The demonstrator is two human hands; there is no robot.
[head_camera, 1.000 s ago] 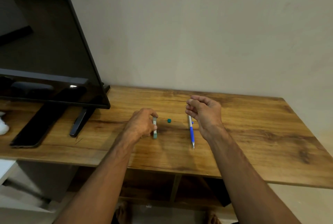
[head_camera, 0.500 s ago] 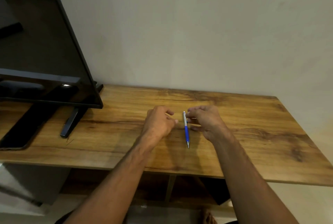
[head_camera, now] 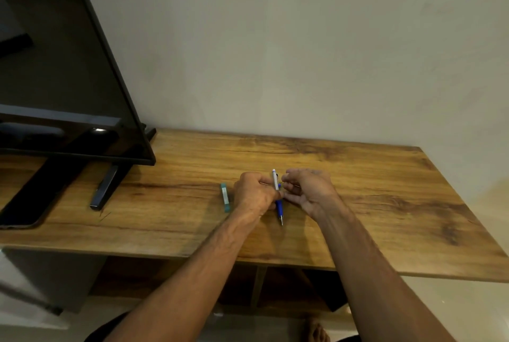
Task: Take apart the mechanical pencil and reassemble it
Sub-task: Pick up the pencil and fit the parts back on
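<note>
teal case (head_camera: 225, 198): lying mid-worktop (head_camera: 385, 204), toward the front edge.
left hand (head_camera: 254, 195): gripping the mechanical pencil (head_camera: 279, 205) around its middle.
mechanical pencil: sitting between both hands, tip pointing at the front edge, looking whole.
right hand (head_camera: 309, 190): curling its fingers just beside the pencil's upper end; whether they are pinching it is unclear.
progress: seemingly only starting, with dismantling and reassembly both remaining.
</note>
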